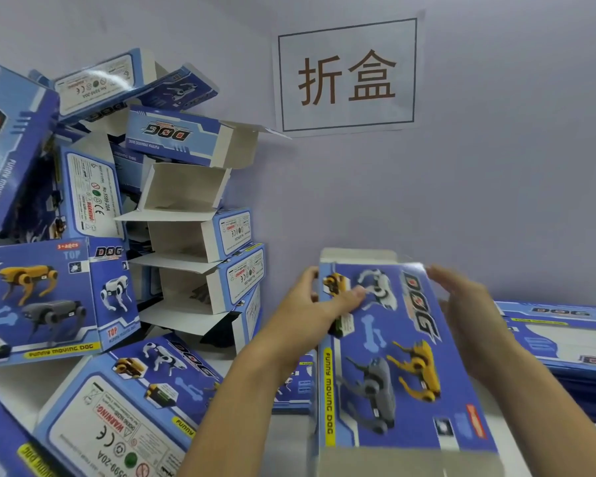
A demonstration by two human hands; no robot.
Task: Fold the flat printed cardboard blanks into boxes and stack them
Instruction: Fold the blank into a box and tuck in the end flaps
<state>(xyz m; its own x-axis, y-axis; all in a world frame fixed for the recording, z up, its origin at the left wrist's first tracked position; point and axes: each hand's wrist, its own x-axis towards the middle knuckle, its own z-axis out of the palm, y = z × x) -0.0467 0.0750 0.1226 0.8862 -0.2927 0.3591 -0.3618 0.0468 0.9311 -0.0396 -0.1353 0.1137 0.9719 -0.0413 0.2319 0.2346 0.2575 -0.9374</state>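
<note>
Leaning against the wall at left was a jumbled heap of folded boxes; flat blanks lay stacked at right. Between them, a blue box was held up: left hand gripped its edge, right hand was spread flat against its side.

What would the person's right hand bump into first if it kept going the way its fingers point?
The right hand points up and left across the far end of the box, so it would likely meet that box's open top flap first; depth is hard to judge here.
</note>
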